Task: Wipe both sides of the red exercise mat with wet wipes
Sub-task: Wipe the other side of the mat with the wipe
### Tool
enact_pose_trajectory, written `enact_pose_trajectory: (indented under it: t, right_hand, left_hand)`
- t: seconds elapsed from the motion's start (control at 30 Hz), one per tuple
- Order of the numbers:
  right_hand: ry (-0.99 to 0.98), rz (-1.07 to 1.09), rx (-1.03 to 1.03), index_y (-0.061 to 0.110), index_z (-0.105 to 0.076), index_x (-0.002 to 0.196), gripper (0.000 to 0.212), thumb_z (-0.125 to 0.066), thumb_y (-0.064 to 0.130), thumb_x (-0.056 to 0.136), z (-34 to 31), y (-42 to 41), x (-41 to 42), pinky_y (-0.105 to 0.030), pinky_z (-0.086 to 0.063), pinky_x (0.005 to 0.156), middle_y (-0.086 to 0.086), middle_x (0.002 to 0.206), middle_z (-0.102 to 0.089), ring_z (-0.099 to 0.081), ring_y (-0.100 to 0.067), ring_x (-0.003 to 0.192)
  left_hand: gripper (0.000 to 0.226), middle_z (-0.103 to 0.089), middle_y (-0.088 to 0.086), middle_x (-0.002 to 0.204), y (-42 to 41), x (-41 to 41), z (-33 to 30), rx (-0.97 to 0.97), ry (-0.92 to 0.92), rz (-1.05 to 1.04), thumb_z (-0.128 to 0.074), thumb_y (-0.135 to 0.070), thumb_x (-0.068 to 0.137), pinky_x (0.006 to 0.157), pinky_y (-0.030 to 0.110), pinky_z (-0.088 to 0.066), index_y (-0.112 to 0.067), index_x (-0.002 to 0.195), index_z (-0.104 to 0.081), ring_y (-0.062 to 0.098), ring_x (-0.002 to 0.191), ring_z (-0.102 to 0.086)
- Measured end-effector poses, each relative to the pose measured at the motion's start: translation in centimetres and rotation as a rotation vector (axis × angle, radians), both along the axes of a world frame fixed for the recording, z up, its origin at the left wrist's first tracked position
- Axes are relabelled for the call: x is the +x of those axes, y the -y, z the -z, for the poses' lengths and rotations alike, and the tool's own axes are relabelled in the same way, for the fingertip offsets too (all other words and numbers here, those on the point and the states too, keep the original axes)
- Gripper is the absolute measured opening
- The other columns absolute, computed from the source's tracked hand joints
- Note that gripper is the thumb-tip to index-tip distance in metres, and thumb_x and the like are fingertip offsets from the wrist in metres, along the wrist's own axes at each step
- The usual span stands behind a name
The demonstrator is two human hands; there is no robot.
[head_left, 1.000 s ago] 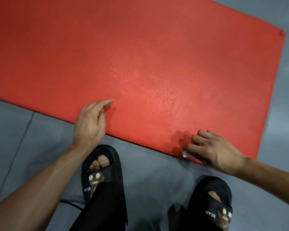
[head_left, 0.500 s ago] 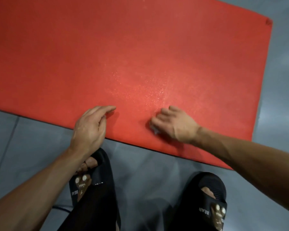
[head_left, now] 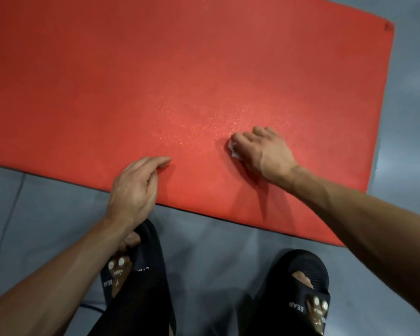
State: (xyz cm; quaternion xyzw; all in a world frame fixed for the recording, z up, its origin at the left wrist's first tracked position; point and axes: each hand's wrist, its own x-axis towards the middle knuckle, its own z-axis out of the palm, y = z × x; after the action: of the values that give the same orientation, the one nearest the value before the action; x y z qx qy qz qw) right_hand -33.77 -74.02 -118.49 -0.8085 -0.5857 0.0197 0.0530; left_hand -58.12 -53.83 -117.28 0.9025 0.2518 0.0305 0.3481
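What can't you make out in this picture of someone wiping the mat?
Head view only:
- Small white wet wipe: mostly covered by the right hand.
- Flat red foam exercise mat: left and top cut off by the frame; underside hidden.
- Left black slipper: partly behind the left hand and forearm.
- Whether the left fingertips touch the mat.

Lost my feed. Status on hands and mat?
Right hand presses wipe on mat. Left hand rests at near edge, empty. Nothing in the way.
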Motion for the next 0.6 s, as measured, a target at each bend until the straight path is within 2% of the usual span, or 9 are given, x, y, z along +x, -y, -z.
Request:
enact_pose_trajectory:
  t: [0.03, 0.1, 0.2, 0.27, 0.33, 0.4, 0.47, 0.53, 0.6]
  right_hand:
    - [-0.018, 0.082, 0.007, 0.016, -0.06, 0.102, 0.027, -0.045, 0.039, 0.104, 0.0, -0.1, 0.5, -0.042, -0.041, 0.069, -0.006, 0.081, -0.065, -0.057, -0.033, 0.076]
    - [-0.082, 0.027, 0.043, 0.016, -0.06, 0.102, 0.02, -0.049, 0.033, 0.104, 0.0, 0.0, -1.9, -0.042, -0.042, 0.07, -0.006, 0.081, -0.063, -0.058, -0.032, 0.077]
    - [-0.193, -0.352, -0.003, 0.018, -0.058, 0.107, 0.012, -0.047, 0.02, 0.102, 0.3, 1.1, -8.6, -0.04, -0.042, 0.071, -0.004, 0.084, -0.059, -0.055, -0.028, 0.078]
    - [-0.18, -0.474, -0.042, 0.02, -0.058, 0.108, 0.014, -0.045, 0.021, 0.104, 0.1, 0.9, -8.8, -0.038, -0.039, 0.072, -0.003, 0.085, -0.059, -0.054, -0.026, 0.079]
    - [-0.115, -0.376, -0.042, 0.02, -0.059, 0.107, 0.013, -0.05, 0.03, 0.104, 0.2, -0.4, -5.7, -0.038, -0.038, 0.073, -0.003, 0.085, -0.061, -0.056, -0.028, 0.08]
    - [-0.02, -0.104, 0.019, 0.019, -0.06, 0.104, 0.021, -0.052, 0.039, 0.104, 0.0, -1.4, -1.1, -0.038, -0.037, 0.07, -0.004, 0.083, -0.062, -0.057, -0.03, 0.076]
    - [-0.033, 0.06, 0.056, 0.017, -0.06, 0.102, 0.021, -0.054, 0.037, 0.103, -0.1, -1.6, 0.5, -0.04, -0.039, 0.067, -0.006, 0.08, -0.063, -0.057, -0.032, 0.073]
    - [-0.132, -0.073, 0.064, 0.017, -0.06, 0.104, 0.013, -0.054, 0.028, 0.103, -0.4, -1.5, -2.5, -0.042, -0.044, 0.07, -0.008, 0.083, -0.062, -0.058, -0.032, 0.077]
    - [-0.191, -0.386, -0.012, 0.018, -0.059, 0.108, 0.011, -0.048, 0.022, 0.104, -0.3, -0.2, -7.2, -0.041, -0.043, 0.072, -0.006, 0.086, -0.061, -0.057, -0.03, 0.08]
  left_hand:
    - [0.044, -0.068, -0.01, 0.118, 0.1, 0.0, -0.1, 0.001, -0.003, -0.003, -0.045, -0.003, 0.095, 0.099, 0.027, -0.045, -0.018, 0.129, -0.068, 0.015, 0.107, -0.063]
    - [0.044, -0.066, -0.013, 0.118, 0.1, 0.3, -0.2, -0.003, -0.001, -0.011, -0.043, -0.006, 0.095, 0.1, 0.025, -0.043, -0.018, 0.129, -0.068, 0.014, 0.11, -0.063]
    - [0.042, -0.068, -0.009, 0.119, 0.0, 0.6, 0.1, -0.007, -0.003, -0.037, -0.046, -0.001, 0.097, 0.102, 0.021, -0.041, -0.017, 0.129, -0.068, 0.014, 0.112, -0.063]
    - [0.042, -0.069, -0.008, 0.119, 0.0, 0.5, 0.3, -0.005, -0.006, -0.037, -0.046, -0.003, 0.097, 0.102, 0.02, -0.04, -0.017, 0.129, -0.068, 0.014, 0.112, -0.063]
    - [0.043, -0.069, -0.008, 0.118, 0.0, 0.5, 0.4, -0.016, -0.004, -0.038, -0.044, -0.008, 0.095, 0.101, 0.022, -0.042, -0.017, 0.129, -0.069, 0.015, 0.11, -0.063]
    - [0.043, -0.07, -0.007, 0.117, 0.0, 0.4, 0.4, -0.016, -0.004, -0.033, -0.044, -0.008, 0.095, 0.101, 0.023, -0.042, -0.017, 0.129, -0.068, 0.016, 0.109, -0.064]
    - [0.042, -0.07, -0.006, 0.117, 0.1, 0.5, 0.4, -0.008, -0.012, -0.033, -0.044, -0.009, 0.096, 0.1, 0.025, -0.043, -0.018, 0.129, -0.068, 0.019, 0.109, -0.064]
    - [0.041, -0.07, -0.005, 0.115, 0.1, 0.8, 0.4, -0.009, -0.014, -0.041, -0.044, -0.01, 0.096, 0.099, 0.028, -0.045, -0.018, 0.128, -0.069, 0.02, 0.107, -0.064]
    - [0.041, -0.069, -0.006, 0.113, 0.0, 1.0, 0.4, -0.01, -0.011, -0.05, -0.044, -0.011, 0.096, 0.098, 0.031, -0.047, -0.019, 0.128, -0.069, 0.021, 0.106, -0.064]
